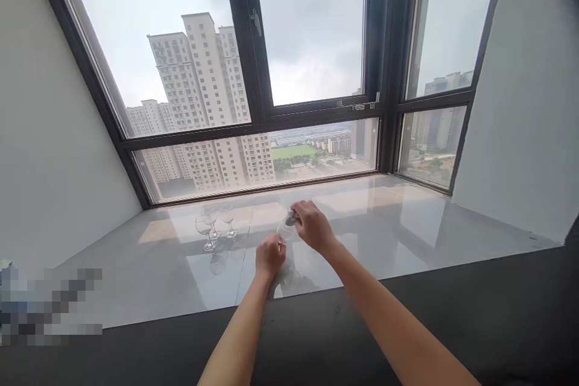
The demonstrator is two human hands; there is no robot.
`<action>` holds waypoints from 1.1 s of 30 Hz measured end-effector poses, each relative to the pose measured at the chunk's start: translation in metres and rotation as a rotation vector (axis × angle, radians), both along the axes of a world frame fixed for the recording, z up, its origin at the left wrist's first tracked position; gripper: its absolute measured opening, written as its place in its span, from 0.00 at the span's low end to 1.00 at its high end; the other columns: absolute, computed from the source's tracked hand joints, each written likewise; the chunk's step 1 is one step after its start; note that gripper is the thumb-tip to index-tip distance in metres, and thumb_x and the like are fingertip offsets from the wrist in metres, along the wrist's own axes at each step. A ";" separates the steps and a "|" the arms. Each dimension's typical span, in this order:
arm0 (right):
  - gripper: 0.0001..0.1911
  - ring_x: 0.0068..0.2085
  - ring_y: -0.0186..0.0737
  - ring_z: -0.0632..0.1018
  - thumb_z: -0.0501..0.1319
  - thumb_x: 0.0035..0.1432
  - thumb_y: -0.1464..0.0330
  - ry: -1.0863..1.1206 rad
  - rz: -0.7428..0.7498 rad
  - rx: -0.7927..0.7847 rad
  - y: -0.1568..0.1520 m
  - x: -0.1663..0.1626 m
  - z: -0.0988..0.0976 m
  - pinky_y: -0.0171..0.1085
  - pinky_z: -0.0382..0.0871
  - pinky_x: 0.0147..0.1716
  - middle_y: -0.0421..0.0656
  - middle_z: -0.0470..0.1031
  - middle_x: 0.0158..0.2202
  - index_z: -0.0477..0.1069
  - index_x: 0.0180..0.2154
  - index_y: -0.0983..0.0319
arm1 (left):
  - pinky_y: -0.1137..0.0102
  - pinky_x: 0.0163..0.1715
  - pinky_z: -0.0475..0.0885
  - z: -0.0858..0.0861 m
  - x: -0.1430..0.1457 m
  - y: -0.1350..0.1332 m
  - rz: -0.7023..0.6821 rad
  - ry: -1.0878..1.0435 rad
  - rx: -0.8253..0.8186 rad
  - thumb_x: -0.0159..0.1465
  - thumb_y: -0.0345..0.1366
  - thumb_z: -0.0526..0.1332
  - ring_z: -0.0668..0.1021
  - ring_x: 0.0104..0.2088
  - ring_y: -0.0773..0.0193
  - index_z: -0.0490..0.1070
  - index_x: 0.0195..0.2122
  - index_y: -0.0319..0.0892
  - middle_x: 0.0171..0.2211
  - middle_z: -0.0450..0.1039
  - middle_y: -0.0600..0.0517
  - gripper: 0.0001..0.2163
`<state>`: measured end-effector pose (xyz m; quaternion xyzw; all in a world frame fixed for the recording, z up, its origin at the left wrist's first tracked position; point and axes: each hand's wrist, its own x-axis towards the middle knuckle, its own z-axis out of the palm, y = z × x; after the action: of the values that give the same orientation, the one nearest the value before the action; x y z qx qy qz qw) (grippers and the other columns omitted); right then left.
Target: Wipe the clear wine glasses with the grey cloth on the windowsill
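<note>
My left hand [270, 254] is closed around the lower part of a clear stemmed wine glass [283, 230], held over the glossy windowsill. Fingers of my right hand [313, 226] pinch a small grey-white cloth [291, 218] against the rim of that glass. How far the cloth reaches inside the bowl I cannot make out. To the left, three more stemmed glasses stand upright in a group: a front one [208, 233], one behind it [214, 222] and one at the right [228, 221].
The wide tiled windowsill [149, 277] ends at a front edge above a dark wall face [307, 338]. Dark window frames [253, 128] close it off at the back, with a handle [256, 23] on one. White walls [511, 108] flank both sides. A pixelated patch covers the far left.
</note>
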<state>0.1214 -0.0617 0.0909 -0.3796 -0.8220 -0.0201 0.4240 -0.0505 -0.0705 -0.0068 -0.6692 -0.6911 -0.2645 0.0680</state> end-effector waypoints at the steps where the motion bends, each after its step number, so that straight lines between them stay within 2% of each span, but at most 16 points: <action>1: 0.17 0.43 0.43 0.70 0.53 0.52 0.80 -0.069 0.010 -0.024 0.001 -0.005 0.001 0.35 0.62 0.36 0.45 0.75 0.40 0.70 0.41 0.60 | 0.70 0.34 0.64 -0.001 0.000 0.001 -0.003 -0.001 0.009 0.65 0.30 0.55 0.78 0.39 0.59 0.72 0.42 0.43 0.37 0.78 0.49 0.08; 3: 0.14 0.41 0.41 0.71 0.54 0.52 0.80 -0.161 0.038 -0.077 0.003 -0.011 0.000 0.34 0.59 0.34 0.44 0.75 0.37 0.71 0.38 0.60 | 0.70 0.34 0.63 -0.004 -0.001 0.003 -0.004 0.002 0.022 0.64 0.29 0.55 0.78 0.38 0.59 0.71 0.41 0.43 0.37 0.77 0.49 0.08; 5: 0.13 0.38 0.39 0.71 0.55 0.52 0.79 -0.142 0.071 -0.162 0.005 -0.013 -0.001 0.34 0.57 0.34 0.43 0.76 0.36 0.72 0.36 0.60 | 0.69 0.34 0.64 -0.005 -0.001 0.004 -0.001 0.015 0.028 0.64 0.28 0.55 0.78 0.38 0.59 0.71 0.41 0.43 0.37 0.77 0.48 0.08; 9: 0.13 0.33 0.37 0.72 0.58 0.46 0.78 0.016 0.076 -0.348 0.005 -0.014 -0.002 0.33 0.56 0.34 0.40 0.76 0.30 0.74 0.34 0.59 | 0.68 0.35 0.64 -0.004 -0.001 0.004 0.016 0.022 0.019 0.64 0.28 0.55 0.77 0.39 0.57 0.70 0.39 0.41 0.37 0.75 0.46 0.07; 15: 0.10 0.31 0.36 0.75 0.60 0.44 0.72 0.258 -0.002 -0.475 0.009 -0.019 -0.006 0.32 0.61 0.30 0.39 0.77 0.28 0.75 0.32 0.60 | 0.68 0.36 0.65 -0.003 -0.002 0.003 -0.019 -0.033 0.051 0.66 0.28 0.52 0.76 0.41 0.57 0.69 0.40 0.41 0.36 0.74 0.46 0.07; 20: 0.11 0.30 0.37 0.76 0.56 0.51 0.67 0.496 -0.030 -0.467 0.013 -0.018 -0.003 0.32 0.65 0.29 0.42 0.78 0.30 0.74 0.35 0.63 | 0.68 0.37 0.65 -0.009 -0.006 0.007 -0.032 -0.080 0.125 0.70 0.33 0.50 0.77 0.40 0.57 0.69 0.41 0.41 0.36 0.75 0.46 0.09; 23: 0.11 0.33 0.39 0.76 0.55 0.52 0.68 0.619 -0.120 -0.325 0.010 -0.016 -0.002 0.33 0.66 0.34 0.43 0.78 0.32 0.73 0.36 0.62 | 0.67 0.38 0.66 -0.014 -0.008 0.011 -0.043 -0.119 0.162 0.70 0.33 0.51 0.78 0.39 0.57 0.69 0.39 0.41 0.36 0.75 0.46 0.08; 26: 0.09 0.34 0.39 0.75 0.55 0.52 0.71 0.538 -0.200 -0.198 0.004 -0.018 -0.009 0.33 0.63 0.35 0.43 0.77 0.32 0.73 0.34 0.60 | 0.67 0.37 0.66 -0.016 -0.009 0.012 -0.061 -0.149 0.209 0.70 0.34 0.51 0.78 0.39 0.58 0.67 0.40 0.41 0.38 0.74 0.46 0.07; 30: 0.08 0.31 0.37 0.74 0.56 0.48 0.76 0.336 -0.166 -0.396 -0.003 -0.033 -0.031 0.31 0.57 0.29 0.41 0.76 0.28 0.72 0.28 0.59 | 0.67 0.36 0.67 -0.016 -0.009 0.011 -0.080 -0.151 0.255 0.69 0.35 0.51 0.77 0.37 0.59 0.65 0.41 0.42 0.40 0.71 0.47 0.06; 33: 0.08 0.30 0.36 0.74 0.57 0.47 0.76 0.352 -0.135 -0.454 -0.008 -0.040 -0.043 0.30 0.58 0.29 0.40 0.76 0.26 0.71 0.28 0.59 | 0.67 0.37 0.68 -0.016 -0.008 0.011 -0.053 -0.160 0.257 0.67 0.32 0.52 0.76 0.37 0.59 0.65 0.41 0.43 0.39 0.70 0.47 0.05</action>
<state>0.0818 -0.0696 0.0479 -0.5163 -0.6921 0.2022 0.4621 -0.0589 -0.0595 -0.0229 -0.6496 -0.6370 -0.4049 0.0908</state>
